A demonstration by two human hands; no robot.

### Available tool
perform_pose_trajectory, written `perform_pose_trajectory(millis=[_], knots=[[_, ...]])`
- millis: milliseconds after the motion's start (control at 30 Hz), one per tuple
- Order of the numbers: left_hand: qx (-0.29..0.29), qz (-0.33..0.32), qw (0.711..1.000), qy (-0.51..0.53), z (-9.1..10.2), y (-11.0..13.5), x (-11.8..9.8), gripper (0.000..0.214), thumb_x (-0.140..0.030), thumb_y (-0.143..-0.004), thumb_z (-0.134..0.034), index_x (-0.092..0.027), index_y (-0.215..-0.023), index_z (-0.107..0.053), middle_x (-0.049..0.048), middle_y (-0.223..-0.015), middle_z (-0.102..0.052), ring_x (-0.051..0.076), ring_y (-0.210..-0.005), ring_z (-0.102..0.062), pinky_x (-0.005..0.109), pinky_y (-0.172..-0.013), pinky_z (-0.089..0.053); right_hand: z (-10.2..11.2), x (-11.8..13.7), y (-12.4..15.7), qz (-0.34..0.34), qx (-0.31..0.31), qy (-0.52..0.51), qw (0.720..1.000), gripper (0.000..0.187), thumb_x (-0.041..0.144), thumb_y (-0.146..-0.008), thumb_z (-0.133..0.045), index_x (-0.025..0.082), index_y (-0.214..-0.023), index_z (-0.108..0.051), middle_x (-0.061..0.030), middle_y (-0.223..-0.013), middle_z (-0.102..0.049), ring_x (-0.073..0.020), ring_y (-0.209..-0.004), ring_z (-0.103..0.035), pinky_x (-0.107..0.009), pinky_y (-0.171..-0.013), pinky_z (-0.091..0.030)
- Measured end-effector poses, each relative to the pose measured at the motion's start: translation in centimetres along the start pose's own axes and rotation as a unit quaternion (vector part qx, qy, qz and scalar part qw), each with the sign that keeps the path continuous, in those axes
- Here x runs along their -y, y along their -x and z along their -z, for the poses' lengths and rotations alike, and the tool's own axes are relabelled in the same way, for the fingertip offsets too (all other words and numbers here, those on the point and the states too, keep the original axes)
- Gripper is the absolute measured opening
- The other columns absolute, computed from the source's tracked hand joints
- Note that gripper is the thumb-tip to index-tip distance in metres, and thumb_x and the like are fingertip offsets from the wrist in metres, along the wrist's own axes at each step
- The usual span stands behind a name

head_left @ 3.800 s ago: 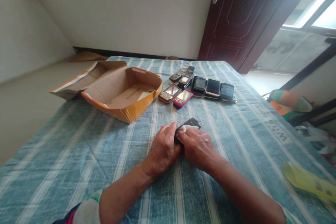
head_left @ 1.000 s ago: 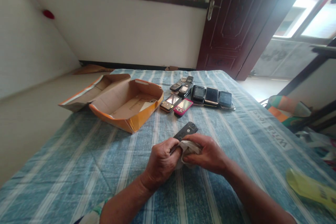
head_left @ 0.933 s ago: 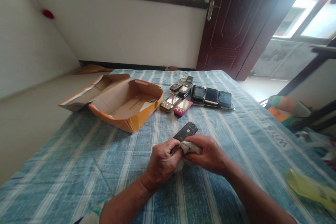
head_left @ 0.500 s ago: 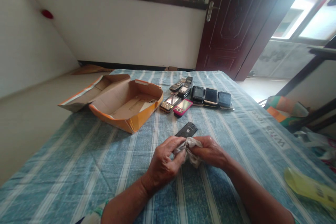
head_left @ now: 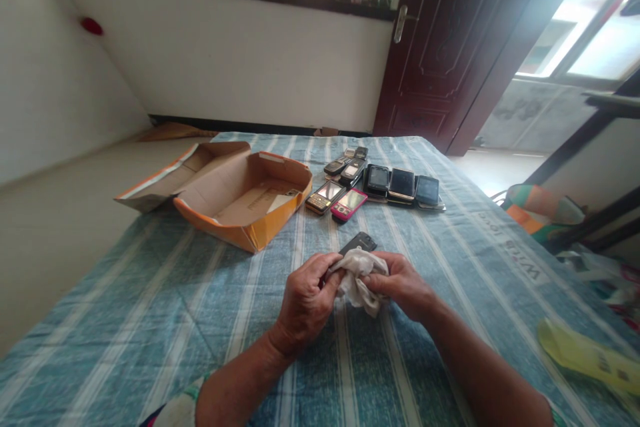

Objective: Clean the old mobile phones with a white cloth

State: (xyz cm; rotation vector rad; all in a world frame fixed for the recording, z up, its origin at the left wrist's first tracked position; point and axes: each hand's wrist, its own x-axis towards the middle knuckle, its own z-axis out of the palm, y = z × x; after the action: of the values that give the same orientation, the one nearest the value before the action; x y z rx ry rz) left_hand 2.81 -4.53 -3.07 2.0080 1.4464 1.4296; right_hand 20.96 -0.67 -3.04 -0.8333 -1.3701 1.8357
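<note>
A crumpled whitish cloth point(head_left: 361, 280) is bunched between my two hands, above the striped tablecloth. My left hand point(head_left: 307, 297) is closed at its left side, thumb and fingers pinched together. A small dark edge shows between them, but what it belongs to is hidden. From the right, my right hand point(head_left: 406, 283) grips the cloth with thumb and fingers. Just beyond the cloth is a black mobile phone point(head_left: 361, 241), its lower part covered by the cloth and fingers; whether it rests on the table or is held, I cannot tell.
An open orange cardboard box point(head_left: 280, 230) stands left of several phones, among them a pink phone point(head_left: 349, 205) and a black-screened phone point(head_left: 401, 183). A yellow bag point(head_left: 585, 357) lies at the right on the striped tablecloth point(head_left: 200, 320). Behind is a dark red door point(head_left: 440, 47).
The cloth has lifted and spread over more of the black phone, and its folds have shifted. My left hand has moved slightly left. Both hands stay closed.
</note>
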Motion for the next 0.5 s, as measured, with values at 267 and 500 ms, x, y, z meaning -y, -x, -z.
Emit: perform_pose_trajectory(millis=[267,500], knots=[[0.009,0.053,0.998,0.029,-0.6,0.3,1.1,0.018,-0.018,-0.082,-0.058,-0.017,-0.097,-0.068,0.0039,-0.090,-0.073,0.018,-0.081,-0.070,0.027,-0.080,-0.055,0.2,0.6,-0.2,0.012,-0.054,-0.016,0.998,0.034,0.030,-0.059,-0.082,0.014,-0.086,-0.069,0.0013,-0.069,-0.063,-0.0103,-0.058,-0.052,-0.022,-0.055,-0.039],[0.064,0.151,0.978,0.129,-0.6,0.6,0.3,0.040,-0.029,-0.082,-0.059,-0.014,-0.119,-0.062,0.0085,-0.114,-0.070,0.022,-0.100,-0.068,0.031,-0.090,-0.054,-1.1,-0.1,-0.1,0.042,-0.131,0.154,0.978,0.015,0.028,-0.069,-0.070,0.015,-0.076,-0.065,0.0048,-0.061,-0.054,-0.0092,-0.055,-0.045,-0.021,-0.053,-0.038]])
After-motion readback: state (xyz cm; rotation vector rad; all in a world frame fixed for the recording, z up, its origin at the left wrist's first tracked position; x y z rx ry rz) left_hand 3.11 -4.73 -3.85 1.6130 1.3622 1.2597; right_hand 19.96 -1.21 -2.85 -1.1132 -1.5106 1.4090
